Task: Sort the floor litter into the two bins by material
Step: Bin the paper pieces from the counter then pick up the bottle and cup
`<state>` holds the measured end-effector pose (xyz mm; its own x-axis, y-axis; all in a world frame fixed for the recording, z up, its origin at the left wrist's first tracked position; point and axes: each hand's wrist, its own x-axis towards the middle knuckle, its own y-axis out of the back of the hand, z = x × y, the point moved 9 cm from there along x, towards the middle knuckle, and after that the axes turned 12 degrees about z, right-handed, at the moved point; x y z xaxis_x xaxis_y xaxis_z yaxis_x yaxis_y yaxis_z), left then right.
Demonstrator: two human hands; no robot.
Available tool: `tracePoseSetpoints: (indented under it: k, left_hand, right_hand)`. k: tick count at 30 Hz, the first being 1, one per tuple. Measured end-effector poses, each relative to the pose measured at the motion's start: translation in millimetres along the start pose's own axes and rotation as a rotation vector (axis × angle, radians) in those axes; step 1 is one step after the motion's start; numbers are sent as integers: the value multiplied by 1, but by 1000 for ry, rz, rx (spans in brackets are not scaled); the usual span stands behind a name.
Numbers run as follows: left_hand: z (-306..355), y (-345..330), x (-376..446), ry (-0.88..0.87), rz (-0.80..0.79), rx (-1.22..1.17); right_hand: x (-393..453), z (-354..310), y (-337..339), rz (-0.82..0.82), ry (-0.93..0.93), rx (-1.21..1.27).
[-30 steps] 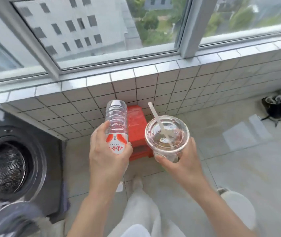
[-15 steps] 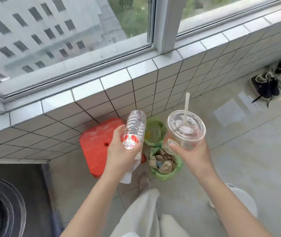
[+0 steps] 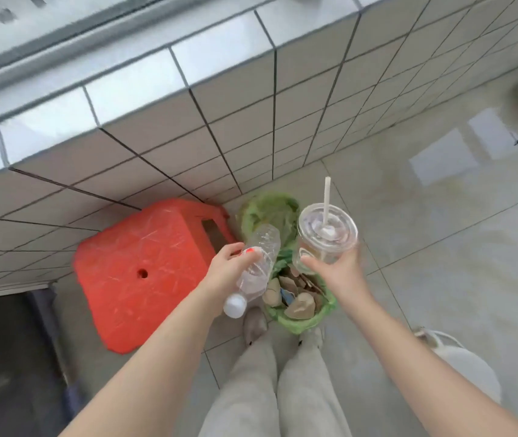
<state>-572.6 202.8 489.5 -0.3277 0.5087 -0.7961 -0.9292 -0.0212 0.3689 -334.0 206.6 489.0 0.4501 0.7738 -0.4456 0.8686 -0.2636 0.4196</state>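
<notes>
I am now standing right over both green-lined bins, which were only coming into view a moment ago. My left hand (image 3: 229, 272) is wrapping the plastic bottle (image 3: 259, 263), now tipped cap-down, and my right hand (image 3: 339, 272) is gripping the lidded cup (image 3: 327, 236) above the near bin (image 3: 298, 320) holding brown scraps; the far bin (image 3: 267, 209) by the wall looks right for plastics.

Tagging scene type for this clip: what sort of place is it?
Probably an enclosed home balcony or laundry nook. A low tiled wall runs under a window frame, a red plastic stool stands on the glossy tiled floor, and two green-lined bins sit at the wall's foot.
</notes>
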Motion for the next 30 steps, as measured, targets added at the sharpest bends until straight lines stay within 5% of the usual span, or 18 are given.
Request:
tracePoseSetpoints:
  k: [4, 13, 21, 26, 30]
  left_hand:
    - [-24, -38, 64, 33, 30, -12]
    - [-71, -110, 192, 59, 82, 110]
    - [-66, -126, 274, -10, 108, 94]
    - [-73, -132, 276, -48, 64, 57]
    - [-77, -132, 271, -72, 43, 16]
  right_hand:
    - [48, 61, -29, -26, -75, -34]
    - [153, 140, -116, -164, 71, -240]
    - [200, 149, -181, -155, 209, -306]
    - [203, 165, -195, -221, 179, -330]
    - [196, 179, -203, -392, -33, -101]
